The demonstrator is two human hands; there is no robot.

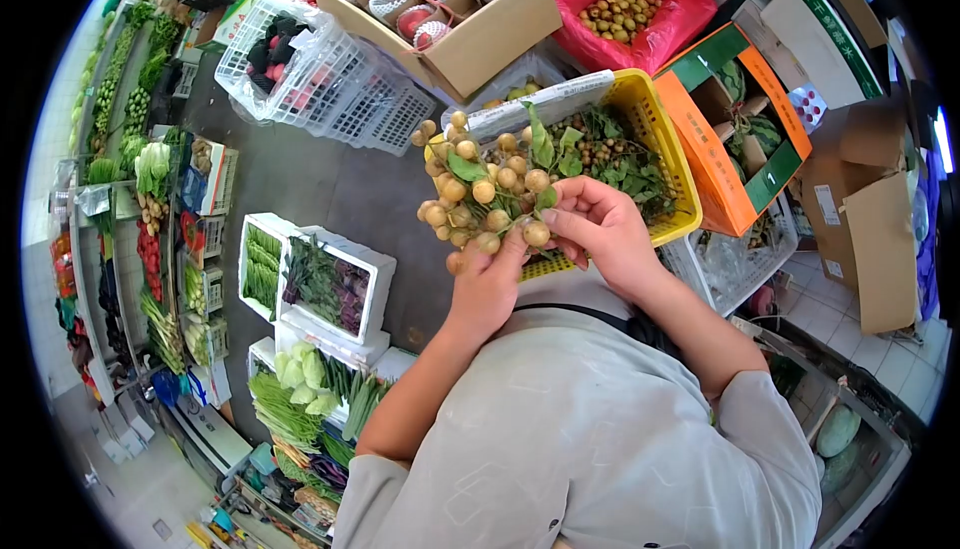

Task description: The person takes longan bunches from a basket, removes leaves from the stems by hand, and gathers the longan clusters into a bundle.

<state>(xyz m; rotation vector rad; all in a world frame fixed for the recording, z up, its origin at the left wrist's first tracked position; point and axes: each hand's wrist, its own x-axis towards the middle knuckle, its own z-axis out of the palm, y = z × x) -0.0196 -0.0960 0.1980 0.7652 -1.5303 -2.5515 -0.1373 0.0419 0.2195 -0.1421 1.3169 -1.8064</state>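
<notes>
A bunch of round tan fruits with green leaves (483, 192) hangs above the left end of a yellow crate (683, 171). My left hand (490, 284) is closed at the bunch's lower edge, its fingertips against the fruits and stems. Just right of it, my right hand (600, 229) pinches at the stem end beside a leaf, its fingers bent together. The fingertips of both hands nearly meet. Inside the crate lie more leafy stems with small brown fruits (610, 146), and a folded newspaper (580, 94) lines its far side.
Beyond the crate stand a cardboard box of wrapped fruits (500, 29), a red-lined box of small fruits (690, 9) and a white basket (335, 79). An orange box with watermelons (690, 124) is at the right. White foam boxes of greens (375, 299) sit at the left.
</notes>
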